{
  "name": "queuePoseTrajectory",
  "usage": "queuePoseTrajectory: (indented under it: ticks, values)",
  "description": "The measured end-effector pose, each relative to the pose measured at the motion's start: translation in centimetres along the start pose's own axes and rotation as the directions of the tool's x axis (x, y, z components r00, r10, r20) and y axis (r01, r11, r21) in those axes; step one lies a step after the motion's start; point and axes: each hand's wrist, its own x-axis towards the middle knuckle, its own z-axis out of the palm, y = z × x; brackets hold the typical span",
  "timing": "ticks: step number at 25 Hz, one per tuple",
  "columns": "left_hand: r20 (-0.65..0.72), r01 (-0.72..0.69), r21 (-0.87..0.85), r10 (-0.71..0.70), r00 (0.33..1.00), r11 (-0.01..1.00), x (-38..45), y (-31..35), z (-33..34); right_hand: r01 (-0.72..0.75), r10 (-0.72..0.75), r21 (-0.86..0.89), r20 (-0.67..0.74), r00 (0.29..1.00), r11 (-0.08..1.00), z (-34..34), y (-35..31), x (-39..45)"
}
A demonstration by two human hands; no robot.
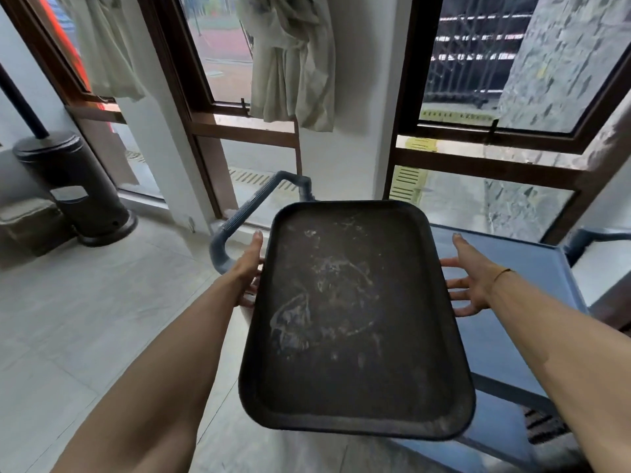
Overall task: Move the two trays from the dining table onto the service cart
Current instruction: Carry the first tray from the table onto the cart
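Observation:
A dark, scuffed rectangular tray (348, 319) lies lengthwise in front of me, its far end over the blue service cart (512, 336) and its near left corner out past the cart's edge above the floor. My left hand (247, 268) is at the tray's left rim, thumb along the edge and fingers curled beneath it. My right hand (471, 281) hovers by the right rim with fingers spread, holding nothing. Whether the tray rests on the cart top I cannot tell. No second tray and no dining table are in view.
The cart's grey-blue handle (246, 213) curves up behind my left hand. A black cylindrical stand (75, 189) sits on the tiled floor at left. Dark-framed windows and a tied curtain (293, 63) fill the wall beyond the cart.

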Motion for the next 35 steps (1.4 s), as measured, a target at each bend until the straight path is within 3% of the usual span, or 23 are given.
queuePoseTrajectory:
  ticks: [9,18,24,35]
  values:
    - [0.062,0.046,0.125,-0.054,0.997,0.991,7.9,4.2,0.6,-0.086,0.085,-0.019,-0.049,0.995,0.996,3.1,-3.0,5.1]
    - [0.091,0.077,0.275,-0.106,0.990,0.958,15.6,8.0,1.2,-0.132,0.132,-0.025,-0.012,0.991,0.991,4.7,-5.7,11.9]
    - [0.152,0.117,0.298,-0.168,0.974,0.947,20.5,9.1,1.3,-0.165,0.164,-0.063,-0.025,0.986,0.984,5.4,-7.1,14.1]
    - [0.305,0.086,0.423,-0.231,0.924,0.902,26.1,9.1,-1.1,-0.254,0.256,0.037,-0.084,0.963,0.967,10.0,-4.1,14.5]
